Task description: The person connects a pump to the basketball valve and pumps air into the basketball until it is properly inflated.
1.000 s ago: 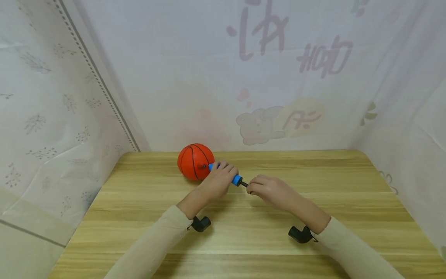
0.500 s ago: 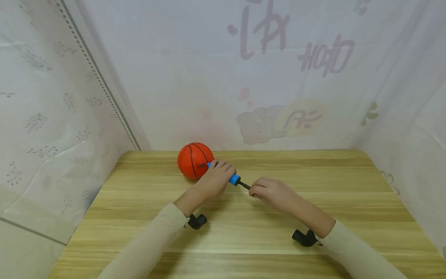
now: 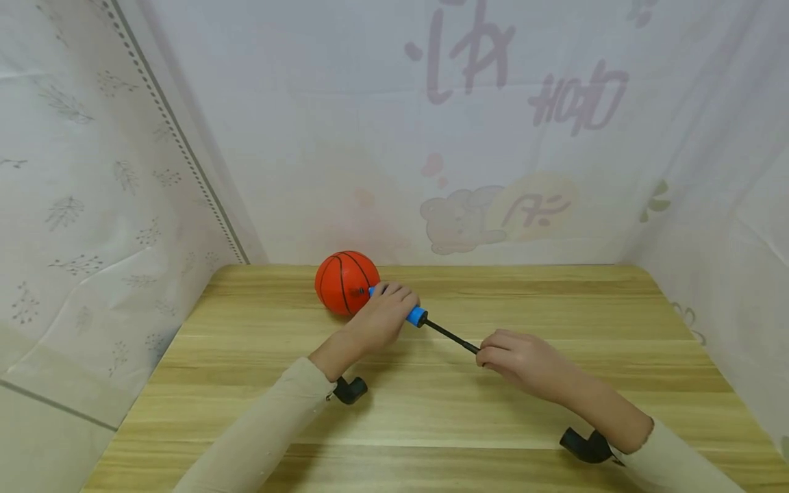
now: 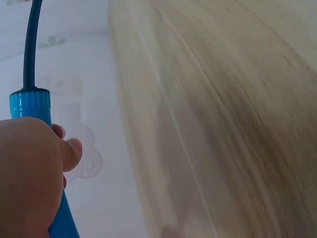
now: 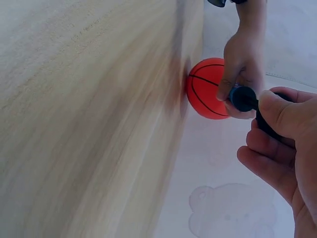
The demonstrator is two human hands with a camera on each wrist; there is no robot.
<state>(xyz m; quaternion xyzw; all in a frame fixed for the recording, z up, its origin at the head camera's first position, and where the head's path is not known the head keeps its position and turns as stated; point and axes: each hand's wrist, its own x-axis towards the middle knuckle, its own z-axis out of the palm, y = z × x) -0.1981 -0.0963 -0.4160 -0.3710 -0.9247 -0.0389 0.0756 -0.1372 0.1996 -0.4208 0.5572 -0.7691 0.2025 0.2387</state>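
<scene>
A small orange-red basketball (image 3: 344, 282) with black lines rests toward the back of the table. My left hand (image 3: 373, 320) wraps round the blue barrel of a hand pump (image 3: 417, 316), whose far end lies right at the ball's side. From the barrel's near end a long stretch of black rod (image 3: 450, 335) runs out to my right hand (image 3: 520, 361), which grips the black handle (image 5: 267, 124) between thumb and fingers. In the left wrist view the ribbed blue collar (image 4: 30, 102) shows above my fist. The pump's tip is hidden in the head view.
The wood-grain table (image 3: 431, 418) ends against a pale printed cloth (image 3: 345, 137) at the back, and more cloth hangs along both sides. A black wrist-camera mount (image 3: 351, 390) juts from the left wrist, another mount (image 3: 585, 446) from the right.
My right hand has moved right and toward me, drawing the pump rod much farther out of the barrel. The left hand and the ball have stayed nearly still.
</scene>
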